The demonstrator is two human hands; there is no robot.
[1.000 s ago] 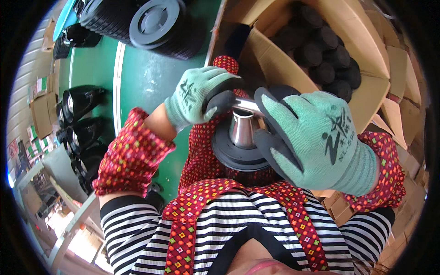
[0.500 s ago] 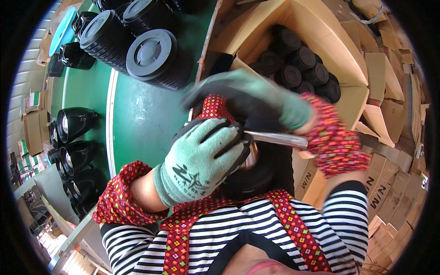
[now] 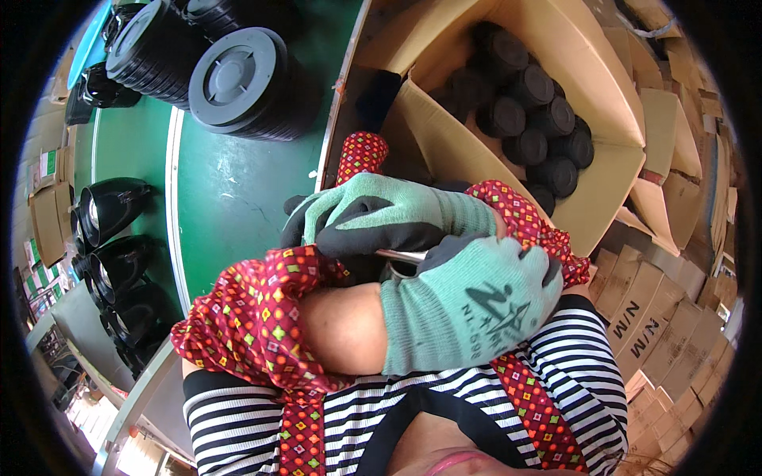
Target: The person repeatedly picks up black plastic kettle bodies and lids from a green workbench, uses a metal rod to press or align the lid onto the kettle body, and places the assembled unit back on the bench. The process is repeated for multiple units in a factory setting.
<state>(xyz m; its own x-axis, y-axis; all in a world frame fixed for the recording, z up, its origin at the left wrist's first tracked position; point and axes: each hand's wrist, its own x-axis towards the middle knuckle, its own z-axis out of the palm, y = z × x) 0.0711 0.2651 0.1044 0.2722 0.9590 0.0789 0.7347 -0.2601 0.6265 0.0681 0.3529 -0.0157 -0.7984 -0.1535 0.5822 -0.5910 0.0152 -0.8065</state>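
My forearms cross in front of my chest. My left hand (image 3: 476,305), in a green and black work glove, reaches across to the right with its fingers curled. A short stretch of a silver metal rod (image 3: 403,256) shows between the gloves and runs under this hand's thumb side. My right hand (image 3: 377,213), gloved alike, lies across to the left, above my left wrist. Its fingers are bent round something that the glove hides. A dark part with a shiny edge (image 3: 397,270) shows just below the rod, mostly covered by my hands and forearm.
On the green bench (image 3: 230,198) stand stacked black round lids (image 3: 238,75) and a row of black lamp-like housings (image 3: 115,208). An open cardboard box (image 3: 607,178) at right holds several black cylinders (image 3: 548,119). Flat cartons (image 3: 667,321) lie farther right. A red patterned cloth (image 3: 363,155) shows beyond my hands.
My right hand has swept left and down onto the work, now sharp instead of blurred. My left hand has moved right, crossing beneath it. Most of the rod is now covered.
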